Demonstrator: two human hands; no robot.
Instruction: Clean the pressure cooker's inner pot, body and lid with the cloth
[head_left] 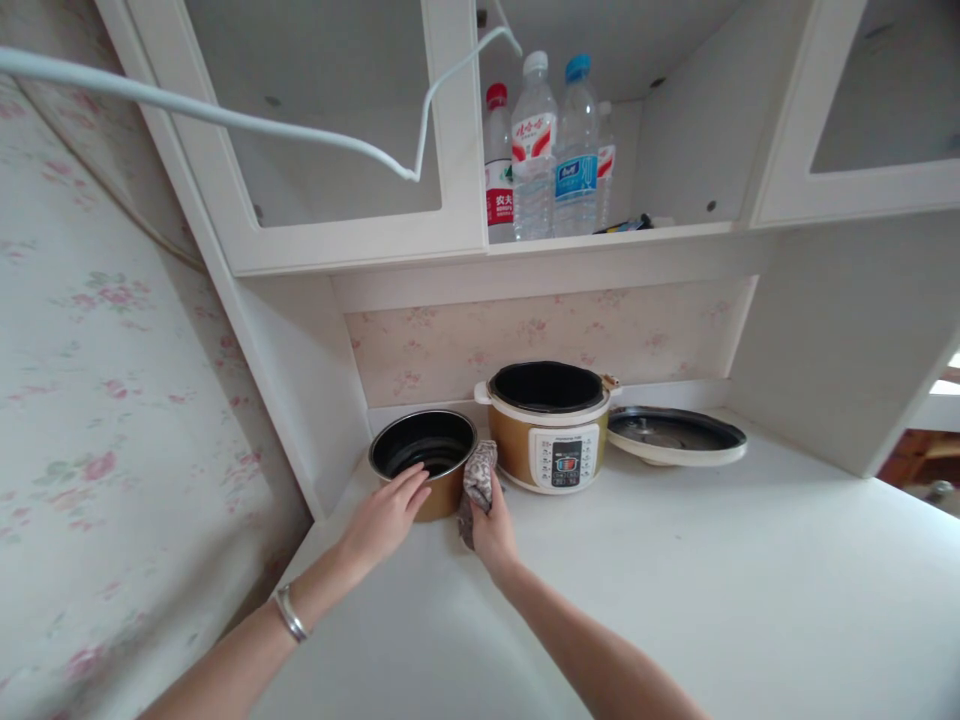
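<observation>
Lower centre: left hand [386, 515], silver bracelet [291, 612] on the wrist, fingers stretched nearly straight at the pot's near rim; thumb out of sight, so can't tell if it grips. Right hand [491, 530] is closed around a bunched patterned cloth [478, 475], set at the pot's right side, seemingly touching it.

Pot [446, 494] stands upright on the white desk [615, 570], left of centre: gold outside, dark inside, no contents seen. Looks like wiping work under way on the outside; how much surface is done can't be told.

Cooker body [517, 450], just right of the pot, centre frame: open top, dark interior, nothing seen in it, though the bottom is hidden. Lid [675, 438] is off, underside up, right of the body. So taking apart is done; pot and lid not yet back on the cooker, and those would be left if it is to be whole again.

Upper centre, inside the wall cabinet [360, 245]: red-capped bottle [499, 165], white-capped bottle [534, 140], blue-capped bottle [576, 150], plus another bottle [606, 165] partly behind. All clear plastic, capped, upright; fill level can't be judged.
</observation>
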